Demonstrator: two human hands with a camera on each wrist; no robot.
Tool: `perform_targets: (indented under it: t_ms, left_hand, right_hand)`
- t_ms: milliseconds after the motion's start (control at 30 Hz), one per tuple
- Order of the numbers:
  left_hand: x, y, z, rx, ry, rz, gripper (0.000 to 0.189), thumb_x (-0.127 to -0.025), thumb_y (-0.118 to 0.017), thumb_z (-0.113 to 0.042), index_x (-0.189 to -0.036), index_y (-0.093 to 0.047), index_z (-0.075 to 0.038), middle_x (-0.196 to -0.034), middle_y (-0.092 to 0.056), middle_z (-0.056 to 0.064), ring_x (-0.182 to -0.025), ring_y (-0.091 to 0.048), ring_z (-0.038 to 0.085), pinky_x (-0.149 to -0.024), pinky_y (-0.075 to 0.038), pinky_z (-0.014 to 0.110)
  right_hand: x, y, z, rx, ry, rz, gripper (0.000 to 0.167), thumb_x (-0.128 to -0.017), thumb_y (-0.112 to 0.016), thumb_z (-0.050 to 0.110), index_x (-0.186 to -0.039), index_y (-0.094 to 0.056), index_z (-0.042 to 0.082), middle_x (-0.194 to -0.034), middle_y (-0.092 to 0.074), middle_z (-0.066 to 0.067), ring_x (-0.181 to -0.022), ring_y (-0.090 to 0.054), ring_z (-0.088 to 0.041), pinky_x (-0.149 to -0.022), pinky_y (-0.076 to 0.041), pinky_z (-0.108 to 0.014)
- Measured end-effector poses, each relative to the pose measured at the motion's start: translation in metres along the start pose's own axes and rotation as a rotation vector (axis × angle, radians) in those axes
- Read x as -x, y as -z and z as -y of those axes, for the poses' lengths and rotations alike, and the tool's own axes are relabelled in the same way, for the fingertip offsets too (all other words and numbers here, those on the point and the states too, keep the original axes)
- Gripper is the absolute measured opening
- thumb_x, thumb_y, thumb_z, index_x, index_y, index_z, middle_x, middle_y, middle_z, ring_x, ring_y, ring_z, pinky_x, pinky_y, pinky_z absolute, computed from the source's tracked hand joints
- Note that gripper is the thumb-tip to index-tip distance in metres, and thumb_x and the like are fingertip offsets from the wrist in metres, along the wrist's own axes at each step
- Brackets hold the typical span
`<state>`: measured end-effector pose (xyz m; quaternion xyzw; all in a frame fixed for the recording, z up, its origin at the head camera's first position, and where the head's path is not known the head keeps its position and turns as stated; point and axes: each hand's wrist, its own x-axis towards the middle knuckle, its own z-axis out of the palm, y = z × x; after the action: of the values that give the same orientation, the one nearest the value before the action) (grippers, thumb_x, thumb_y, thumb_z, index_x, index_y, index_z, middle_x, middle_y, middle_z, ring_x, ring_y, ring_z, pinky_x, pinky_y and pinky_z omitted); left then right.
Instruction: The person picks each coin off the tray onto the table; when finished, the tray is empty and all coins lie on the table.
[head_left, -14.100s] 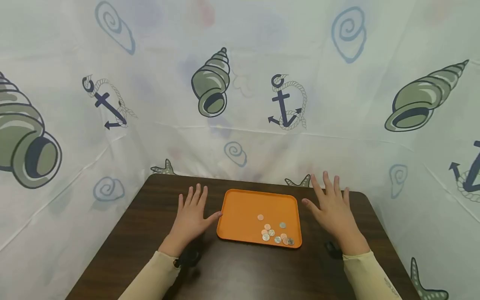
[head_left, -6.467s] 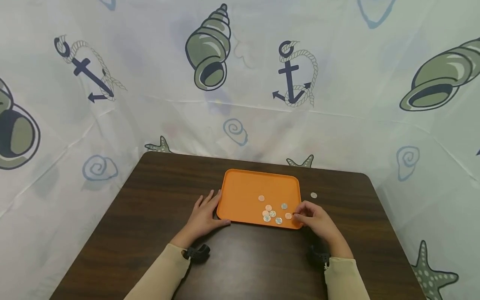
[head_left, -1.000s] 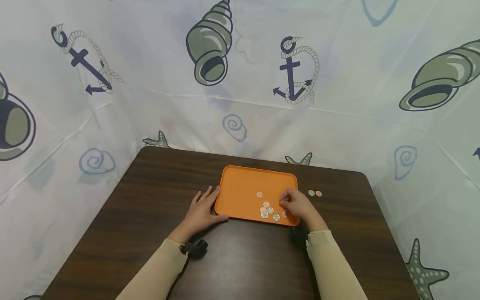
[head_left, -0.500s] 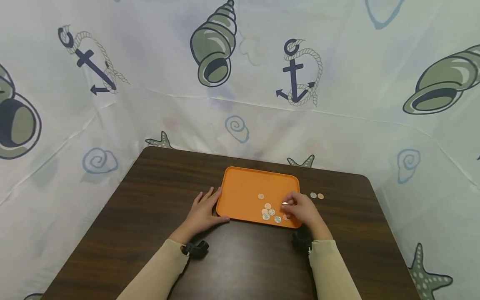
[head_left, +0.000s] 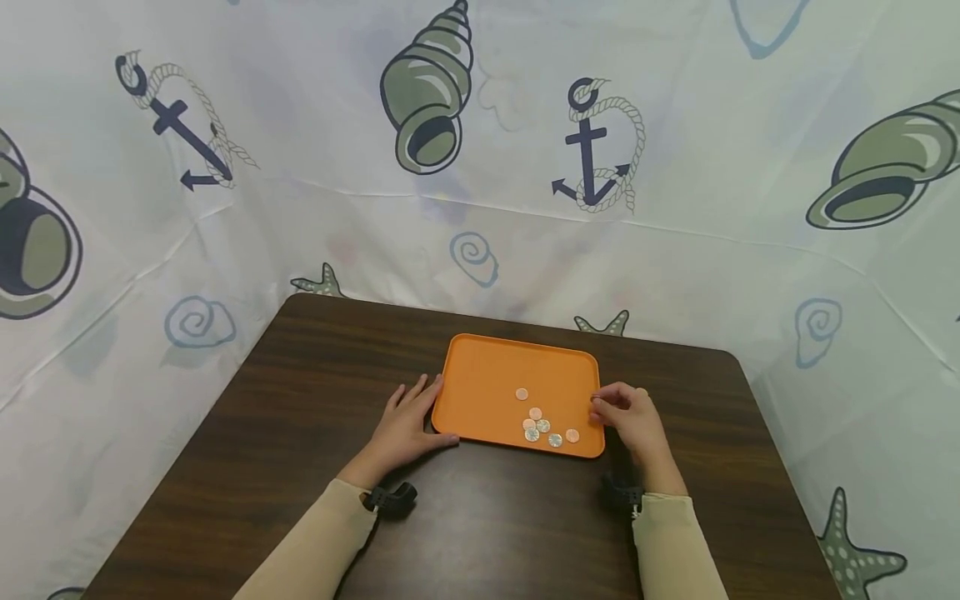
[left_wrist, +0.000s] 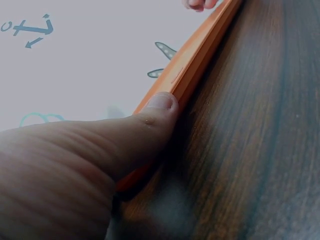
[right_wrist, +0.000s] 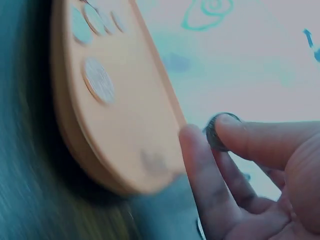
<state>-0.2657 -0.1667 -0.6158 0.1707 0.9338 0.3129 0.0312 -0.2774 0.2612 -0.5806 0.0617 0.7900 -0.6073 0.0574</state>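
Note:
An orange tray (head_left: 487,375) lies on the dark wood table, with several silver and copper coins (head_left: 543,426) near its front right part. My left hand (head_left: 401,429) rests at the tray's left front corner, fingers spread; in the left wrist view its thumb (left_wrist: 155,112) presses the tray's rim. Over the tray's right rim, my right hand (head_left: 633,421) pinches a coin (right_wrist: 215,134) between thumb and fingertips, seen dark and nearly edge-on in the right wrist view. Two coins on the table beyond that hand are mostly hidden by it in the head view.
The brown table (head_left: 360,342) reaches past the tray on all sides. A white curtain (head_left: 337,217) printed with shells and anchors hangs behind and beside it. Black wrist cameras sit under both wrists, such as the left one (head_left: 393,500).
The right hand has lifted a coin from the tray and moved right to the tray's rim. Earlier, two coins came to lie on the table at right. The left hand stays put.

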Motion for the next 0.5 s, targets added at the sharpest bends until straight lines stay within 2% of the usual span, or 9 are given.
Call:
perform_targets:
  t_ms: [100,233,367,500]
  left_hand:
    - [0.000,0.000,-0.001,0.000,-0.007,-0.004,0.115,-0.089,-0.086,-0.059,-0.175,-0.025,-0.013,-0.181,-0.028,0.006,-0.171,-0.019,0.033,-0.137,-0.003,0.065]
    - [0.000,0.000,-0.002,0.004,-0.011,-0.007,0.115,-0.089,-0.086,-0.059,-0.175,-0.026,-0.012,-0.180,-0.029,0.007,-0.171,-0.020,0.034,-0.137,-0.003,0.065]
    - [0.000,0.001,-0.003,0.012,-0.012,-0.012,0.115,-0.089,-0.086,-0.059,-0.175,-0.026,-0.012,-0.180,-0.030,0.008,-0.171,-0.020,0.035,-0.137,-0.003,0.065]
    - [0.001,0.001,-0.002,0.016,-0.012,-0.012,0.115,-0.089,-0.086,-0.059,-0.175,-0.026,-0.012,-0.180,-0.030,0.008,-0.171,-0.020,0.035,-0.137,-0.003,0.065]
  right_hand:
    - [0.001,0.015,-0.003,-0.031,-0.013,-0.059,0.034,-0.105,-0.075,0.018,-0.131,-0.069,-0.003,-0.118,-0.071,-0.015,-0.092,-0.076,-0.016,-0.086,-0.067,-0.027]
    - [0.004,0.037,-0.005,-0.082,-0.055,-0.136,0.042,-0.103,-0.079,0.025,-0.134,-0.068,-0.001,-0.107,-0.072,0.000,-0.085,-0.073,-0.014,-0.080,-0.067,-0.026]
    - [0.002,0.057,-0.011,-0.156,-0.113,-0.239,0.035,-0.101,-0.082,0.028,-0.125,-0.071,0.006,-0.097,-0.071,0.008,-0.079,-0.071,-0.011,-0.074,-0.066,-0.024]
    - [-0.007,0.072,-0.023,-0.239,-0.140,-0.319,0.024,-0.102,-0.080,0.025,-0.117,-0.072,0.009,-0.091,-0.070,0.010,-0.075,-0.070,-0.008,-0.069,-0.065,-0.023]
